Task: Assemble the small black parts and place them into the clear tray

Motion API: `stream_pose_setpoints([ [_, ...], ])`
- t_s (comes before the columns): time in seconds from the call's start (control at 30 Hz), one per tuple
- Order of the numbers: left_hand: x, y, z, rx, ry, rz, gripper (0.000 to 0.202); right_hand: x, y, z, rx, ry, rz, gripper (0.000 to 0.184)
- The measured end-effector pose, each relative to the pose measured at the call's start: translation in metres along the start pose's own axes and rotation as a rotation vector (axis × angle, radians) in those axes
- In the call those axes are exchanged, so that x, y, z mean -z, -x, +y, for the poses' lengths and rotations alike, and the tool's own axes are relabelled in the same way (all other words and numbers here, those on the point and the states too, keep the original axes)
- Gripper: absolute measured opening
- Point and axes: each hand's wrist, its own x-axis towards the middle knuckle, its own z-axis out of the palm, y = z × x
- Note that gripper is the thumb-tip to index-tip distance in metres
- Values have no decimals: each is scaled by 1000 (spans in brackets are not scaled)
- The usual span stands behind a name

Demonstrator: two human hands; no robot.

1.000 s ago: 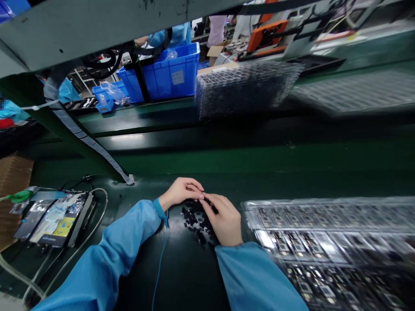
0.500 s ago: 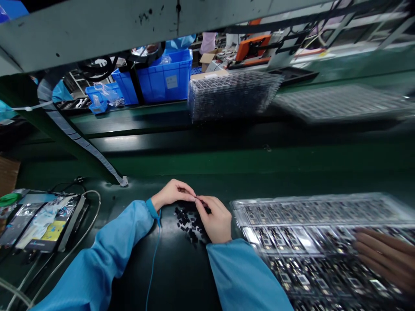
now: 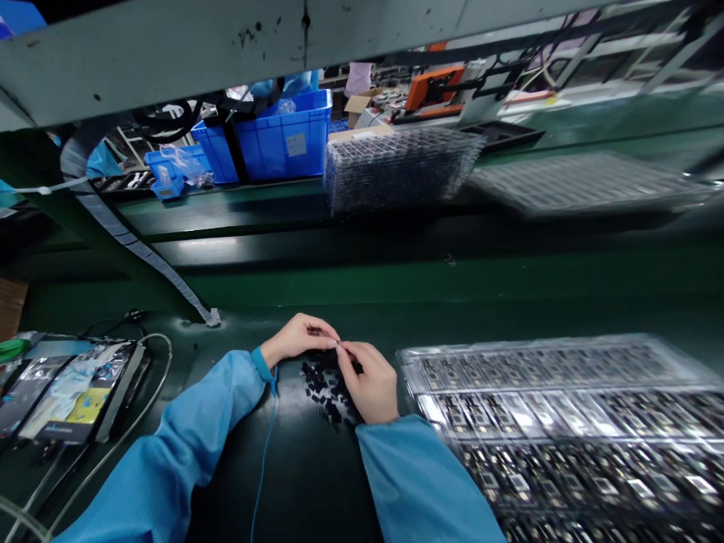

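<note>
My left hand [image 3: 299, 336] and my right hand [image 3: 370, 383] meet fingertip to fingertip above the dark bench. Both are closed in a pinch, and whatever sits between the fingertips is too small to make out. Just below them lies a loose pile of small black pieces [image 3: 328, 394], some showing pale faces, partly covered by my right hand. A blue wrist strap with a thin cord [image 3: 265, 460] runs down from my left wrist. To the right of my right hand are clear plastic trays [image 3: 486, 348] filled with rows of small electronic parts.
Taped dark devices [image 3: 73, 392] with cables lie at the left. A sleeved cable on a post [image 3: 141, 249] comes down to the bench. Behind stand blue bins [image 3: 283, 143], stacked clear trays [image 3: 396, 170] and another blurred tray stack [image 3: 588, 181]. A grey beam [image 3: 226, 53] crosses overhead.
The other person's hand over the trays at the right has gone out of view. My hands keep the same pinch; the whole view has shifted slightly.
</note>
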Motion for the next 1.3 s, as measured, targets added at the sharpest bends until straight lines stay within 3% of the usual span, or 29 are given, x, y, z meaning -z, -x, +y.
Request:
stream_pose_setpoints([
  [0.33, -6, 2, -1, 8, 61, 35, 38, 0, 0, -2, -44, -6, 38, 11],
  [0.7, -7, 5, -2, -13, -72, 12, 26, 2, -1, -8, -88, -111, 91, 11],
  [1.3, -9, 5, 0, -13, -140, 74, 32, 5, -3, -9, -163, -244, 103, 16],
])
